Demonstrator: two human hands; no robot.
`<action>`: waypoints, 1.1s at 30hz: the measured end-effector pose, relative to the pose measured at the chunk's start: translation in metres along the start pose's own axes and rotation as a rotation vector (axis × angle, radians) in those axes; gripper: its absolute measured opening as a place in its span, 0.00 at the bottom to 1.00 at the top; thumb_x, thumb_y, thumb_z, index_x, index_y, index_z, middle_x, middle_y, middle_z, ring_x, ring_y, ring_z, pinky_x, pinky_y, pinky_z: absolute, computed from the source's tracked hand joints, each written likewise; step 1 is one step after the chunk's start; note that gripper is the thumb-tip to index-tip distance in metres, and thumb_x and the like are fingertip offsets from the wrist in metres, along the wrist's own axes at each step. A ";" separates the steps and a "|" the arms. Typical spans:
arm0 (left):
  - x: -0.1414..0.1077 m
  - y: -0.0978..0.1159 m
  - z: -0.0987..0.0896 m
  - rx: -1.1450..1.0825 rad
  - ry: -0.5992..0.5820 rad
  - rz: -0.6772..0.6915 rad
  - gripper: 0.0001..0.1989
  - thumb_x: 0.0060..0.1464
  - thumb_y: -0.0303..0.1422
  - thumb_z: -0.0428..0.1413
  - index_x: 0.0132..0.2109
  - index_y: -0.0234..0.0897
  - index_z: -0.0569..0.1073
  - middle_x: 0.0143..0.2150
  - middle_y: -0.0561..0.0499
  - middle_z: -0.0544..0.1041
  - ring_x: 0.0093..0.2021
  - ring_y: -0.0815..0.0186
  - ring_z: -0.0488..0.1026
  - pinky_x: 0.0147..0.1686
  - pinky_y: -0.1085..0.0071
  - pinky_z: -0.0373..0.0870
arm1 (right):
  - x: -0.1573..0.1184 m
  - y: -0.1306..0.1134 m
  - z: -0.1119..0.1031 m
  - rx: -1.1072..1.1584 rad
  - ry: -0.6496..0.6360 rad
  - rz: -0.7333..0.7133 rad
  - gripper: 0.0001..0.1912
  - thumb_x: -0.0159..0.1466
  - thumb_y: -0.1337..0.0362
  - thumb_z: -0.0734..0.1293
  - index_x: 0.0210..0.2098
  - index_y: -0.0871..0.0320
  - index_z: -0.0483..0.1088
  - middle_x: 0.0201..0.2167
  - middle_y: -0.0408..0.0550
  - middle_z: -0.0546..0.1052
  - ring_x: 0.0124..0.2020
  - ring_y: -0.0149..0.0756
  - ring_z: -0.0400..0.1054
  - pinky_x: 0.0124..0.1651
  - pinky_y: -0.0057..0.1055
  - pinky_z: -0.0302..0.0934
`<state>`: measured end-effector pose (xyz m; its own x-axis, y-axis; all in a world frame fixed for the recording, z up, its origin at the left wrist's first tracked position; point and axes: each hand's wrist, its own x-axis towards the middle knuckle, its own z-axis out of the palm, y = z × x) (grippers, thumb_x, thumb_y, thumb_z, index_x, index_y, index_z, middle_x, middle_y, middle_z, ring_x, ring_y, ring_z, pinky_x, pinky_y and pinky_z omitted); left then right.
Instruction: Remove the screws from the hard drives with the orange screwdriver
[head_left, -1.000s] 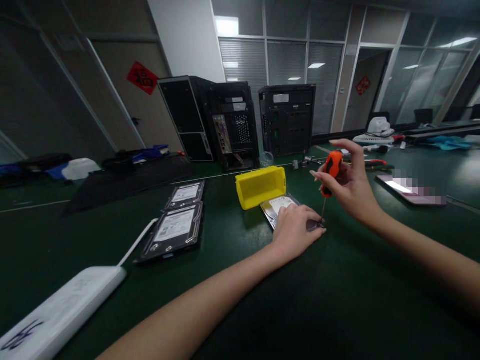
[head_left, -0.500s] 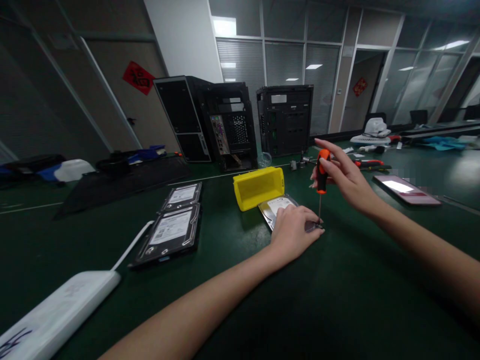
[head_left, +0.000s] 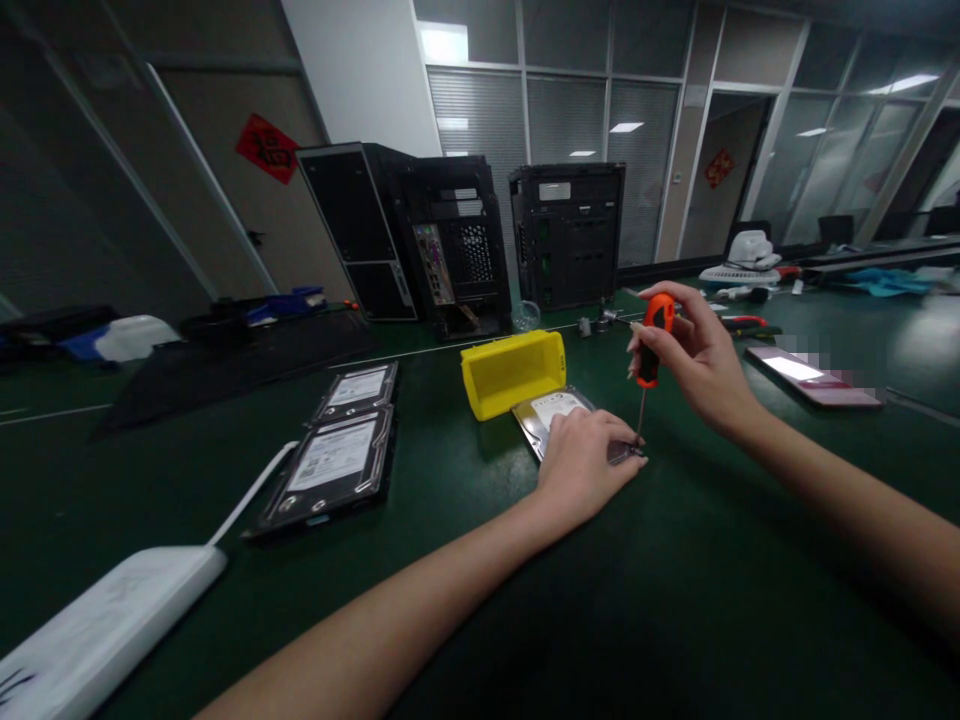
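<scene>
A silver hard drive (head_left: 534,418) lies label up on the green table, partly covered by my left hand (head_left: 585,455). That hand is closed over the drive, its fingers reaching round the right-hand edge. Above that edge, my right hand (head_left: 686,345) grips the handle of an orange-and-black screwdriver (head_left: 648,370). The screwdriver leans slightly to the right, its tip down at the drive's right corner by my left fingertips. What the tip touches is too small to make out. Just behind the drive stands a yellow plastic bin (head_left: 514,375) tipped on its side, its opening towards me.
Two more hard drives (head_left: 334,450) lie to the left, with a white power strip (head_left: 120,620) nearer me. Black computer cases (head_left: 570,235) stand at the back. A phone (head_left: 814,378) lies on the right; red-handled pliers (head_left: 746,323) sit behind my right hand.
The screwdriver handle has tilted to the right and my right fingers have wrapped more fully round it. My left hand stays on the drive. The view has shifted slightly.
</scene>
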<state>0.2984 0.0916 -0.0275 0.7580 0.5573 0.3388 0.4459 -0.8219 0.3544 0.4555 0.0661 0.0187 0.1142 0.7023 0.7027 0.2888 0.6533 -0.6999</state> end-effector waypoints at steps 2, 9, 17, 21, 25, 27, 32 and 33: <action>0.000 0.000 0.000 -0.002 0.005 0.007 0.08 0.52 0.36 0.56 0.40 0.43 0.77 0.43 0.52 0.76 0.44 0.58 0.68 0.43 0.60 0.61 | 0.000 -0.001 0.001 0.006 0.002 0.014 0.16 0.60 0.61 0.63 0.48 0.48 0.59 0.30 0.41 0.70 0.25 0.30 0.69 0.29 0.31 0.68; -0.001 -0.003 0.003 0.011 0.038 0.046 0.08 0.53 0.36 0.56 0.40 0.44 0.76 0.43 0.53 0.76 0.43 0.59 0.68 0.41 0.61 0.61 | -0.001 -0.002 0.001 0.033 0.008 0.027 0.16 0.60 0.61 0.64 0.46 0.48 0.58 0.26 0.39 0.68 0.23 0.31 0.69 0.26 0.31 0.68; -0.002 -0.002 0.002 0.022 0.028 0.041 0.09 0.53 0.37 0.55 0.40 0.44 0.77 0.43 0.53 0.76 0.43 0.58 0.68 0.41 0.62 0.61 | -0.004 0.001 0.003 -0.004 0.020 0.014 0.18 0.60 0.58 0.63 0.48 0.44 0.54 0.26 0.41 0.67 0.21 0.33 0.68 0.22 0.34 0.66; -0.001 -0.001 0.001 0.025 0.014 0.037 0.09 0.53 0.37 0.55 0.41 0.44 0.77 0.44 0.52 0.76 0.44 0.58 0.68 0.42 0.62 0.61 | -0.007 -0.003 0.007 -0.016 0.001 -0.009 0.23 0.60 0.58 0.64 0.53 0.43 0.52 0.26 0.41 0.66 0.20 0.33 0.67 0.23 0.35 0.67; -0.001 -0.001 0.001 0.035 0.025 0.035 0.09 0.53 0.38 0.55 0.41 0.44 0.77 0.43 0.52 0.76 0.44 0.58 0.68 0.41 0.62 0.61 | -0.007 -0.005 0.007 0.041 -0.037 -0.021 0.16 0.64 0.57 0.59 0.51 0.45 0.56 0.28 0.42 0.66 0.23 0.32 0.67 0.25 0.34 0.67; -0.001 0.000 0.001 0.038 0.030 0.036 0.09 0.53 0.38 0.56 0.41 0.44 0.77 0.43 0.52 0.76 0.43 0.58 0.68 0.41 0.62 0.61 | -0.007 -0.005 0.006 0.080 -0.038 -0.020 0.14 0.65 0.57 0.56 0.51 0.45 0.57 0.30 0.42 0.66 0.24 0.31 0.67 0.26 0.33 0.67; -0.001 -0.002 0.003 0.039 0.035 0.039 0.09 0.52 0.38 0.56 0.41 0.44 0.77 0.43 0.53 0.76 0.43 0.59 0.68 0.40 0.62 0.61 | -0.006 -0.008 0.004 0.112 0.000 -0.040 0.13 0.64 0.61 0.60 0.48 0.48 0.59 0.34 0.43 0.66 0.26 0.29 0.67 0.30 0.33 0.69; -0.001 -0.002 0.003 0.039 0.037 0.043 0.09 0.52 0.38 0.56 0.41 0.44 0.76 0.43 0.53 0.76 0.43 0.59 0.68 0.40 0.62 0.61 | -0.006 -0.009 0.004 0.111 0.010 -0.041 0.13 0.63 0.62 0.61 0.47 0.48 0.60 0.34 0.43 0.67 0.26 0.30 0.67 0.30 0.33 0.70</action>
<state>0.2979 0.0925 -0.0316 0.7591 0.5247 0.3852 0.4320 -0.8488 0.3049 0.4483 0.0575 0.0206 0.1140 0.6717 0.7320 0.1868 0.7092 -0.6798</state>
